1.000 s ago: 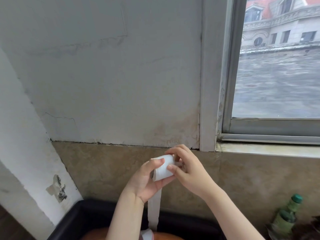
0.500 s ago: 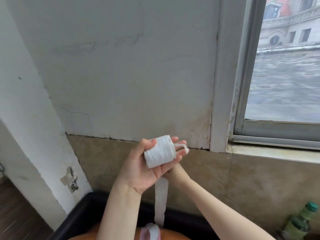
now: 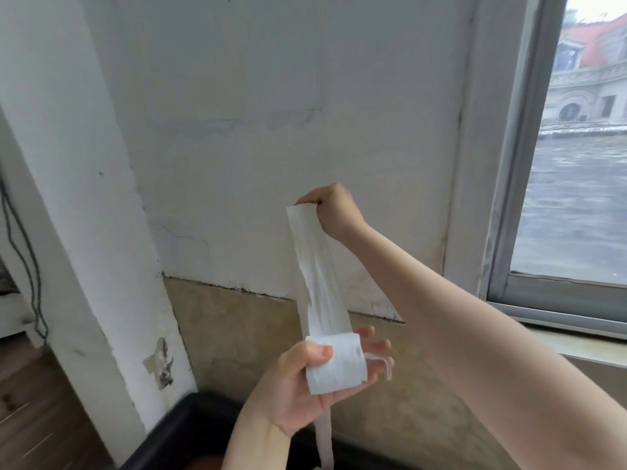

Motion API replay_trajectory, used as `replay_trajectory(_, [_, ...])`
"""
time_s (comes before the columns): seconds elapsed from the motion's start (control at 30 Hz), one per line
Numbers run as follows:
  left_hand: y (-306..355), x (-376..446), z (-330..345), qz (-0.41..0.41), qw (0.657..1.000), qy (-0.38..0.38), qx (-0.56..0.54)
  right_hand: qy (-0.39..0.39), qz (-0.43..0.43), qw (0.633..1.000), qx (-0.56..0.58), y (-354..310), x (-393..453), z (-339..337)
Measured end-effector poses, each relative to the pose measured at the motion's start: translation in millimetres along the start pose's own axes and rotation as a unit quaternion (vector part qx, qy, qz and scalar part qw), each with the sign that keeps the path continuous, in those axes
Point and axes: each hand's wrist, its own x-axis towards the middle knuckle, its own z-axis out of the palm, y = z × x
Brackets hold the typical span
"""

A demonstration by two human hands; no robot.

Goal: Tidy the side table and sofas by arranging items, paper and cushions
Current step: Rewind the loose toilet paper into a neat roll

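Note:
A small white roll of tissue paper [image 3: 336,362] lies in my left hand [image 3: 302,391], thumb pressed on its side and fingers spread beneath it. From the roll a loose strip of paper [image 3: 314,266] runs straight up to my right hand [image 3: 334,208], which pinches its top end in a closed fist in front of the white wall. A second strip hangs below the roll toward the bottom edge of the view.
A black tub or tray rim [image 3: 183,425] sits below my hands against the tiled lower wall [image 3: 237,337]. A white pillar [image 3: 84,232] stands at left with a dark cable beside it. At right is a window frame [image 3: 515,198] and sill.
My right hand has come out from under the roll and risen well above it, drawing a strip of paper taut. The left hand has sunk lower with the roll.

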Motion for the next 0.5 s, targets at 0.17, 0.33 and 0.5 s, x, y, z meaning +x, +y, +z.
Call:
replay_trajectory(0.17, [-1, 0, -11, 0.043, 0.988, 0.123, -0.081, -0.248, -0.01, 0.957, -0.152, 34, -13, 9])
replay_trajectory(0.33, [-9, 5, -20, 0.058, 0.941, 0.3, -0.145, -0.272, -0.026, 0.961, 0.055, 41, -101, -5])
replay_trajectory(0.5, [-17, 18, -12, 0.08, 0.93, 0.335, -0.127, -0.232, -0.085, 0.968, -0.051, 62, -162, 7])
